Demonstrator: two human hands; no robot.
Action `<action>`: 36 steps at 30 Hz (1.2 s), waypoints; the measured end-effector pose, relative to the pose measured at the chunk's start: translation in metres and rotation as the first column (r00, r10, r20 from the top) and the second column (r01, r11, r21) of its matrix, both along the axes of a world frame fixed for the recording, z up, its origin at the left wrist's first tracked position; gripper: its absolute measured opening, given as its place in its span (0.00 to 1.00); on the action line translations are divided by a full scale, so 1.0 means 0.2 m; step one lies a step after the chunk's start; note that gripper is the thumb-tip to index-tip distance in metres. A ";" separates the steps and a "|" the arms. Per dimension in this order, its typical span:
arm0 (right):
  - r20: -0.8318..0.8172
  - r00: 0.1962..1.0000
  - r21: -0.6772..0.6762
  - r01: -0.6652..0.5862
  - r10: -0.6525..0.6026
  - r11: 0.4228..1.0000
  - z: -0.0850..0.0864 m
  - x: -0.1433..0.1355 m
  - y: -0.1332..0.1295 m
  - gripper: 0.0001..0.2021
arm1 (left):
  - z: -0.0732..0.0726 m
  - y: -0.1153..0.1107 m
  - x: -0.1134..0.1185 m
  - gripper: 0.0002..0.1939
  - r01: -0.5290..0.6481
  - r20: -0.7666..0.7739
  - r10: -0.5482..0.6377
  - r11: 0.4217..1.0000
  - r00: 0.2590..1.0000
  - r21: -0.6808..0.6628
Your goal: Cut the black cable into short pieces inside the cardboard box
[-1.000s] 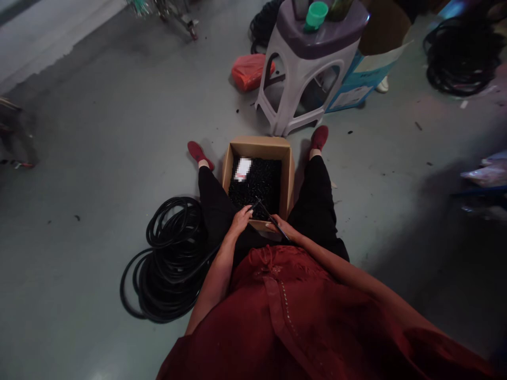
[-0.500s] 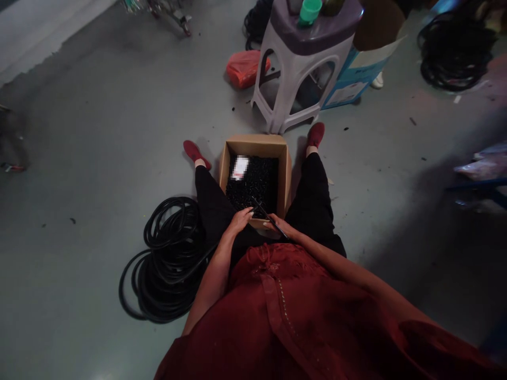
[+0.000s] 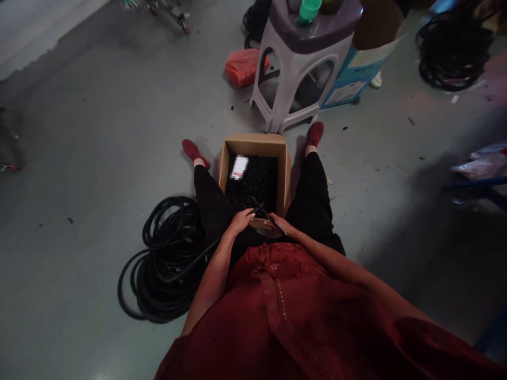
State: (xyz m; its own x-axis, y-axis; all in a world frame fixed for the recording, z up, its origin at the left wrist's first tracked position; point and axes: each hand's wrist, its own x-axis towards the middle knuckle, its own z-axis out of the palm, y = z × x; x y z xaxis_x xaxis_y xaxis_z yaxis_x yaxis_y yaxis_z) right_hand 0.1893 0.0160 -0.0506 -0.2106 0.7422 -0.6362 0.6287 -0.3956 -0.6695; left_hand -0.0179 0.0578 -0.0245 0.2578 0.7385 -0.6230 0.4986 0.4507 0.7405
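Between my legs a cardboard box (image 3: 284, 177) holds many short black pieces (image 3: 253, 177) with a white label-like card (image 3: 240, 167) on top. My left hand (image 3: 241, 220), over the box's near edge, is closed on a black hose (image 3: 256, 210), of which a short end sticks out past the fingers. Close by, my right hand (image 3: 280, 224) grips a long thin dark tool (image 3: 260, 205) that slants across the hose end. Whether it is a pair of scissors is too small to tell. A coil of black hose (image 3: 166, 264) lies on the floor beside my left leg.
Ahead of the box stands a grey plastic stool (image 3: 304, 47) with a green cup (image 3: 309, 10) on it. A red plastic bag (image 3: 242, 67) and a blue carton (image 3: 348, 79) flank the stool. Another black coil (image 3: 453, 53) lies far right.
The view has shifted very slightly. Both hands stay over the box's near edge, with the tool still across the hose end.
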 end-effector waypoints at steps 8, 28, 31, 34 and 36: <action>0.123 0.986 0.004 -0.112 0.111 0.994 0.04 -0.01 0.01 0.16 | 0.00 -0.01 0.00 0.21 0.097 -0.098 -0.087 0.990 0.991 0.103; 0.208 0.963 0.029 -0.182 0.172 0.983 0.04 -0.02 0.01 0.14 | -0.04 -0.02 -0.01 0.20 0.192 -0.184 -0.161 0.967 0.970 0.169; 0.214 0.960 0.030 -0.193 0.182 0.981 0.04 -0.02 0.02 0.14 | -0.05 -0.02 -0.01 0.20 0.213 -0.191 -0.181 0.963 0.965 0.164; 0.225 0.955 0.029 -0.204 0.192 0.979 0.04 -0.02 0.02 0.14 | -0.06 -0.02 -0.01 0.20 0.229 -0.198 -0.196 0.960 0.960 0.162; 0.234 0.952 0.029 -0.208 0.196 0.978 0.05 -0.03 0.02 0.14 | -0.06 -0.02 -0.01 0.20 0.236 -0.203 -0.202 0.958 0.958 0.161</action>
